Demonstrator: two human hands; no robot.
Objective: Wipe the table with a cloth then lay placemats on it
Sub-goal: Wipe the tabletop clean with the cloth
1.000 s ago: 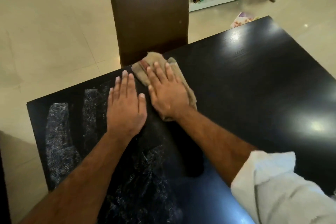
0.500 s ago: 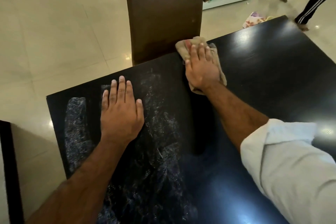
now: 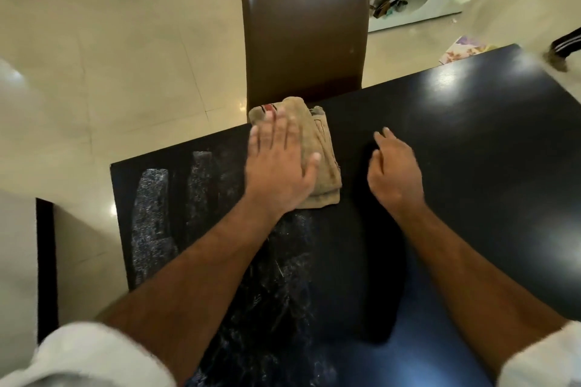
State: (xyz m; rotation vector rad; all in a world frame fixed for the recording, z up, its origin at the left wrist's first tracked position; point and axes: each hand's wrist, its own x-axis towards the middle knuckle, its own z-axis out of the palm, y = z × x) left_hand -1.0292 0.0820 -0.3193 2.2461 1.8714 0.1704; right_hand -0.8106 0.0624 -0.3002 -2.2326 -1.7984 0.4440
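In the head view, a folded tan cloth (image 3: 325, 179) is seen at the desk's (image 3: 471, 151) far edge. It is pressed under the flat left hand (image 3: 279, 163); the loosely curled right hand (image 3: 394, 170) holds nothing.

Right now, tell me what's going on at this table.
A person is wiping the black table. Their left hand presses flat on a folded tan cloth at the far edge, just in front of the brown chair. The right hand is beside the cloth, fingers loosely bent, holding nothing. Pale streaks mark the table's left part. No placemats are on the table in view.
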